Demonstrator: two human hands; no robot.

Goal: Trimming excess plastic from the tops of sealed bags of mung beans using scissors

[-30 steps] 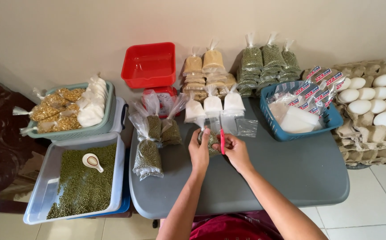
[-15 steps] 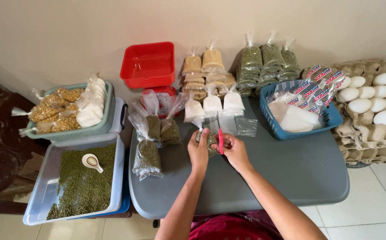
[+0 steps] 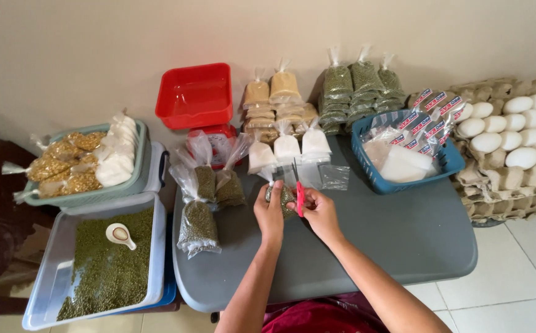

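Grey plastic table (image 3: 403,240) against a beige wall, packed goods stacked behind.
Left hand (image 3: 270,213) grips a small clear bag of green beans (image 3: 284,198) at table centre, steadying it; right hand (image 3: 318,213) holds red-handled scissors (image 3: 299,196) at its neck (blades upright).

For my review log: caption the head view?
Both hands hold a small bag of green beans and red scissors over a grey table.

Both forearms bare, rising from the bottom centre of the frame and converging toward the middle. Left hand (image 3: 270,213) curled, fingers closed in a pinch, thumb side turned right. Right hand (image 3: 318,211) just beside it, nearly touching, fingers folded inward in a grip, wrist angled up and left.
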